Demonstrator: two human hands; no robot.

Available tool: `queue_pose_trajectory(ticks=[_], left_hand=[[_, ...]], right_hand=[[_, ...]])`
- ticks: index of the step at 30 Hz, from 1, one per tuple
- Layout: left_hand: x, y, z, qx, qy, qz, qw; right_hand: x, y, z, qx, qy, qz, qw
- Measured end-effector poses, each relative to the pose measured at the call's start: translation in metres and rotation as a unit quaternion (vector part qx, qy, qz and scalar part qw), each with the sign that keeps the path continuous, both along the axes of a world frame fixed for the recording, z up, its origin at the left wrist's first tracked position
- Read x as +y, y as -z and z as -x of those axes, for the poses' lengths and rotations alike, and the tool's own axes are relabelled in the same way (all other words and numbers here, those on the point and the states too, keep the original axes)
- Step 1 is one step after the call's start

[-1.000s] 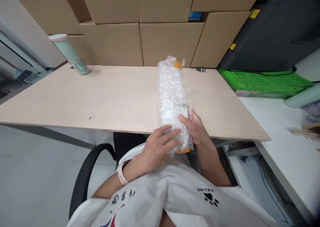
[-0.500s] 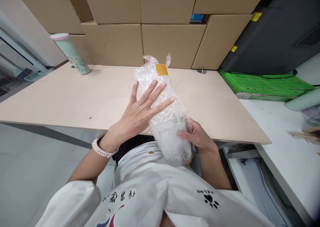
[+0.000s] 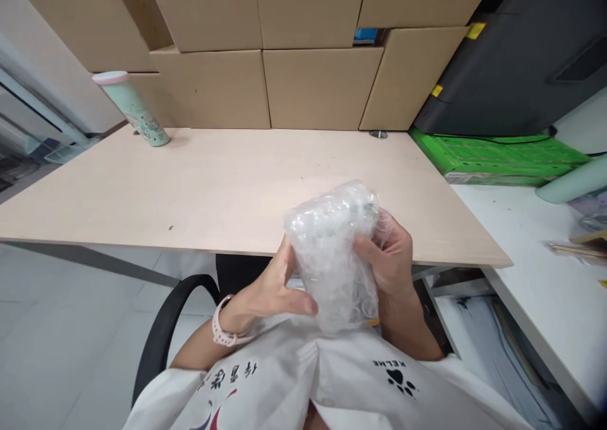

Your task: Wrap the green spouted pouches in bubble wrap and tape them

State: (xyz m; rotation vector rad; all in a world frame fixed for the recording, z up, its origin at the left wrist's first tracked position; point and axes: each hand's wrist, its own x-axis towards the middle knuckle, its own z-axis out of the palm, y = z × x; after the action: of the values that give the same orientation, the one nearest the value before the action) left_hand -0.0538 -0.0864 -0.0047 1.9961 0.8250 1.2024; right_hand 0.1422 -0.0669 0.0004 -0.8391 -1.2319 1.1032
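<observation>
A bubble-wrapped package [image 3: 334, 259] is held close to my body, just over the table's front edge. Clear plastic covers it, with a bit of orange tape [image 3: 374, 322] at its lower right; what is inside cannot be made out. My left hand [image 3: 279, 284], with a pink watch band at the wrist, grips the package's left side, thumb in front and fingers partly hidden behind. On the opposite side my right hand [image 3: 386, 250] pinches the wrap near the upper right corner, thumb on the front.
The pale wooden table [image 3: 213, 190] spreads ahead. A mint-green tumbler [image 3: 135, 110] stands at its back left. Stacked cardboard boxes [image 3: 313, 88] line the back. To the right are a green flat case [image 3: 502, 158], a dark grey case [image 3: 512, 63] and a white side table [image 3: 521, 227].
The long upper end of the bubble wrap, with its orange tape, has been folded down, so the package is shorter. My left hand went from spread flat on top to gripping the left side.
</observation>
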Motion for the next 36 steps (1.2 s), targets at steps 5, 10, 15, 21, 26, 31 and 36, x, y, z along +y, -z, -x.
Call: queue_pose_trajectory(ticks=[5, 10, 15, 21, 26, 31, 36], left_hand=[[0.005, 0.021, -0.028, -0.065, -0.131, 0.062, 0.987], [0.019, 0.02, -0.027, -0.095, -0.173, 0.069, 0.978], [0.048, 0.021, -0.015, -0.122, -0.15, 0.114, 0.974], [0.086, 0.033, -0.006, 0.057, -0.302, -0.115, 0.945], [0.077, 0.039, -0.018, 0.177, -0.228, -0.153, 0.945], [0.071, 0.037, -0.024, 0.222, -0.236, -0.128, 0.937], [0.074, 0.031, -0.023, 0.297, -0.239, -0.115, 0.917]], right_hand=[[0.003, 0.002, 0.012, -0.136, 0.143, -0.06, 0.978], [0.017, 0.006, 0.004, -0.169, 0.107, -0.094, 0.975], [0.041, 0.01, 0.003, -0.179, 0.005, -0.057, 0.982], [0.071, 0.015, 0.016, -0.305, 0.062, -0.106, 0.945], [0.07, 0.025, 0.015, -0.428, 0.091, -0.175, 0.882], [0.07, 0.034, 0.01, -0.494, 0.075, -0.188, 0.846], [0.076, 0.037, 0.012, -0.509, 0.064, -0.19, 0.837]])
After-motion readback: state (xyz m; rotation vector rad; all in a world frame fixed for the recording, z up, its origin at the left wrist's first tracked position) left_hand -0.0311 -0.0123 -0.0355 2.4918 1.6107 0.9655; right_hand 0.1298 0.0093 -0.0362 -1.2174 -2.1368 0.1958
